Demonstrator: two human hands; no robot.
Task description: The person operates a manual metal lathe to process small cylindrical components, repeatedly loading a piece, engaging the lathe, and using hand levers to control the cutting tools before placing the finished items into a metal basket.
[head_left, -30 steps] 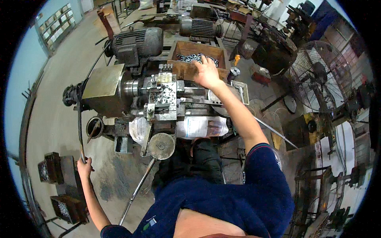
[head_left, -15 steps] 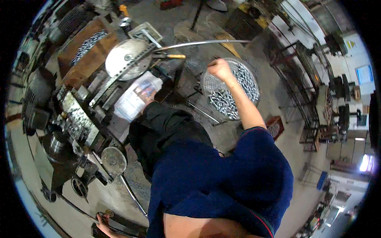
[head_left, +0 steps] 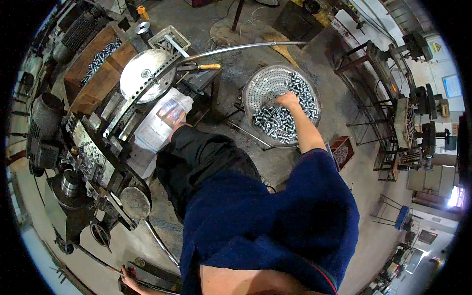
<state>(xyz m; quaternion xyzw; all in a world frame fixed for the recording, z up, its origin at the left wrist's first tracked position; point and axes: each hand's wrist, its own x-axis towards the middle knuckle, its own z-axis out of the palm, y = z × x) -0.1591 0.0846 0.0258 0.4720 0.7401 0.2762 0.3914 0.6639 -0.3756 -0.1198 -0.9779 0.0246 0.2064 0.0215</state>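
My right hand [head_left: 287,100], fingers curled, reaches down into a round perforated metal basin [head_left: 264,83] ahead and right of the middle. Small shiny metal cylinders [head_left: 276,122] heap along the basin's right and near sides, and the hand is at the edge of that heap. Whether it pinches a piece is too small to see. Down at the lower left, my left hand [head_left: 129,279] is closed around a long dark lever bar [head_left: 98,259] beside the machine.
The machine at left carries a pale metal disc [head_left: 135,76], a printed sheet [head_left: 156,129] and a round plate [head_left: 135,203]. Beyond stands a wooden box [head_left: 84,81] with metal pieces. A curved metal rod [head_left: 241,47] arches toward the basin. A red bin [head_left: 341,151] sits right of it.
My right hand has moved from above the basin's far left part down and rightward to the metal cylinders. The left hand stays on the lever bar. The view has shifted slightly.
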